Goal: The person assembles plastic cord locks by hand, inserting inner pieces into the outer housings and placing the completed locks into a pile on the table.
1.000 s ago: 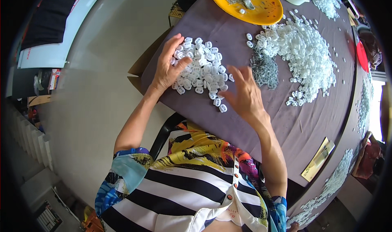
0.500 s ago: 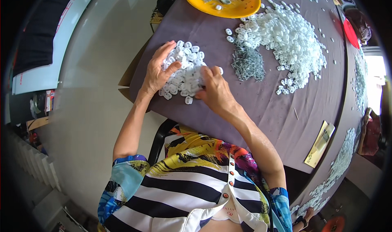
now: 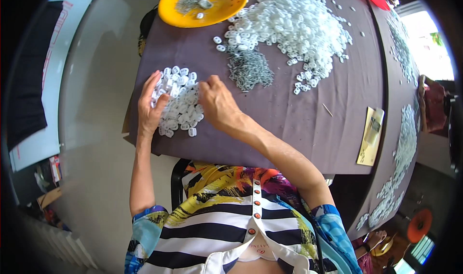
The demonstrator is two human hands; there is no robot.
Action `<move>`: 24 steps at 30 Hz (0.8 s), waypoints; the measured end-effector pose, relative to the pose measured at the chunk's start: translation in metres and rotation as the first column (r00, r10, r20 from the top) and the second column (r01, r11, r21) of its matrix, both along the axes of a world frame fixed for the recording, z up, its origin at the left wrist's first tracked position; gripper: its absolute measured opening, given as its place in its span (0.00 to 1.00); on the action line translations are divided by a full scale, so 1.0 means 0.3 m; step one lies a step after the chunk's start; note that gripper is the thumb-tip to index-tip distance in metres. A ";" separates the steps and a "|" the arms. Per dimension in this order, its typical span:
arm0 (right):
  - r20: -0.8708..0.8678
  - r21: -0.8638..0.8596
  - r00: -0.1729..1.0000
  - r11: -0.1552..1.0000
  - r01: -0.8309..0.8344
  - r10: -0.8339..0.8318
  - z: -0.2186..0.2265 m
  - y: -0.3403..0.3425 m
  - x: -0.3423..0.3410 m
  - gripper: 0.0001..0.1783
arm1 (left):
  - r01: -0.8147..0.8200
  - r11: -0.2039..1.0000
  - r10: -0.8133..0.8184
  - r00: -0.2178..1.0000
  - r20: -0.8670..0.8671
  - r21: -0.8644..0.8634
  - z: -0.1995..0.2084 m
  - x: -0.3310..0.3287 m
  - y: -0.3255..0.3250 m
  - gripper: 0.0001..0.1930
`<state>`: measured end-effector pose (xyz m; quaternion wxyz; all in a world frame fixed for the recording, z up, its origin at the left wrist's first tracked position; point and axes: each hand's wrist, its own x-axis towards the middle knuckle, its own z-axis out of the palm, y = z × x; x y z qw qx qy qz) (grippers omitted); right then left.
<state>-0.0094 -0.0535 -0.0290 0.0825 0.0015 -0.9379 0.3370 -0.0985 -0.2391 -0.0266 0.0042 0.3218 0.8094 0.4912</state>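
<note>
On the near left part of the table lies a small heap of white oval plastic pieces [image 3: 182, 105] with holes in them. My left hand [image 3: 150, 107] cups the heap's left side, its thumb and fingers apart. At the right edge of the same heap is my right hand [image 3: 219, 103], with its fingers curled in. Its fingertips are hidden, so what it holds does not show. Beyond it lies a pile of thin grey metal pins [image 3: 250, 69], touching a much larger heap of the white pieces [image 3: 296, 26].
An orange-yellow plate [image 3: 226, 4] holding metal bits stands at the far left. To the right lie a thin stick [image 3: 327, 110] and a yellow card with a clear pack [image 3: 367, 144]. More small pieces [image 3: 406, 139] cover the adjoining table, beside another person's hand [image 3: 378, 238].
The whole view has shifted, so the table's things appear farther left. My right hand has moved slightly outward and away along the small heap's right edge. My left hand stays around its left side.
</note>
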 end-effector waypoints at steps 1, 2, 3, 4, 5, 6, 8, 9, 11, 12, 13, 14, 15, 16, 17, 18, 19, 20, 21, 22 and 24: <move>-0.001 0.002 1.000 1.000 0.018 -0.018 0.006 0.004 0.003 0.15 | -0.008 1.000 0.008 1.000 0.029 0.002 -0.001 0.002 0.000 0.30; -0.009 -0.075 1.000 0.997 -0.011 0.010 0.014 0.008 0.010 0.15 | -0.016 1.000 0.016 0.998 0.057 0.002 -0.004 -0.001 0.001 0.30; -0.021 -0.151 0.999 0.988 -0.040 0.037 0.023 0.016 0.019 0.16 | 0.002 0.998 -0.006 0.997 0.081 0.055 -0.018 -0.011 0.000 0.30; -0.020 -0.151 1.000 0.988 -0.026 0.023 0.040 0.030 0.037 0.16 | 0.016 0.998 -0.021 0.996 0.082 0.055 -0.017 -0.013 -0.002 0.30; -0.041 -0.144 0.999 0.990 0.001 -0.007 0.062 0.056 0.065 0.17 | -0.007 0.994 -0.009 0.990 0.142 0.111 -0.016 -0.010 -0.006 0.30; -0.062 -0.137 0.997 0.990 0.029 -0.038 0.073 0.086 0.095 0.18 | -0.033 0.986 -0.001 0.979 0.203 0.164 -0.013 -0.007 -0.008 0.30; -0.062 -0.117 0.992 0.988 0.106 -0.114 0.069 0.172 0.174 0.13 | -0.036 0.985 -0.011 0.964 0.267 0.170 -0.002 -0.009 -0.006 0.28; -0.074 -0.121 0.986 0.983 0.139 -0.148 0.071 0.221 0.212 0.09 | -0.041 0.986 -0.003 0.967 0.256 0.164 0.004 -0.004 0.000 0.27; -0.092 -0.123 0.965 0.964 0.235 -0.247 0.069 0.322 0.284 0.05 | -0.046 0.987 0.007 0.970 0.243 0.153 0.006 0.005 0.005 0.27; -0.071 -0.126 0.954 0.951 0.282 -0.293 0.057 0.370 0.317 0.05 | -0.025 0.989 -0.005 0.979 0.203 0.145 -0.004 0.008 0.004 0.26; -0.071 -0.125 0.937 0.935 0.332 -0.342 0.066 0.412 0.346 0.05 | 0.002 0.991 -0.025 0.986 0.164 0.136 -0.005 0.008 0.011 0.25; -0.048 -0.117 0.914 0.911 0.395 -0.402 0.062 0.451 0.370 0.05 | 0.011 0.991 -0.033 0.986 0.164 0.133 -0.001 0.010 0.016 0.25; -0.064 -0.101 0.902 0.902 0.420 -0.427 0.054 0.486 0.388 0.04 | -0.025 0.993 0.003 0.983 0.183 0.117 0.005 0.011 0.020 0.24; -0.080 -0.087 0.890 0.893 0.441 -0.448 0.048 0.514 0.399 0.04 | -0.064 0.993 0.043 0.979 0.199 0.099 0.009 0.011 0.022 0.24; -0.080 -0.092 0.889 0.891 0.444 -0.451 0.045 0.535 0.403 0.04 | -0.061 0.994 0.041 0.980 0.197 0.095 0.008 0.003 0.018 0.24; -0.095 -0.089 0.875 0.879 0.468 -0.476 0.048 0.553 0.403 0.04 | -0.124 0.984 0.097 0.976 0.197 0.128 0.003 -0.012 0.007 0.22; -0.110 -0.085 0.859 0.866 0.493 -0.500 0.048 0.566 0.399 0.04 | -0.186 0.969 0.152 0.968 0.198 0.162 0.004 -0.025 0.004 0.21; -0.110 -0.090 0.857 0.864 0.495 -0.503 0.050 0.574 0.388 0.04 | -0.247 0.949 0.207 0.957 0.202 0.196 0.007 -0.032 0.006 0.20; -0.137 -0.046 0.859 0.869 0.492 -0.494 0.052 0.581 0.375 0.05 | -0.316 0.910 0.268 0.942 0.201 0.268 0.013 -0.034 0.011 0.17; -0.163 -0.002 0.860 0.872 0.489 -0.483 0.056 0.586 0.361 0.05 | -0.314 0.912 0.268 0.943 0.197 0.263 0.048 -0.024 0.032 0.17; -0.155 0.056 0.872 0.877 0.477 -0.465 0.053 0.591 0.339 0.05 | -0.336 0.920 0.307 0.938 0.159 0.203 0.103 0.012 0.088 0.13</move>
